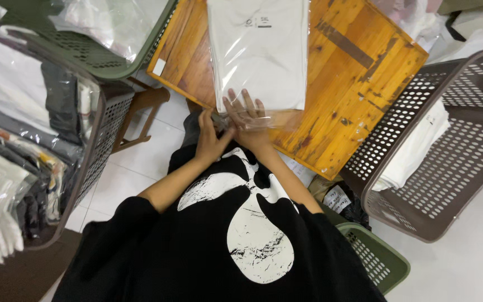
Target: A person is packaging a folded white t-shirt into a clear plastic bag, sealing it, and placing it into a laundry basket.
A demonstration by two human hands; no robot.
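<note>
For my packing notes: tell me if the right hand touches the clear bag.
Touching. The head view shows the right hand pressed flat, fingers spread, on the clear bag's near edge.

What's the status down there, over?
Left hand gripping bag flap. Right hand flat on clear bag holding white garment. Wooden board underneath; nothing blocking.

A small clothing packing room — likely a home-run garment shop. Perforated plastic baskets ring a worn wooden tabletop on a white tiled floor, and folded shirts sealed in clear bags stand stacked — one bagged white shirt lies on the tabletop.
</note>
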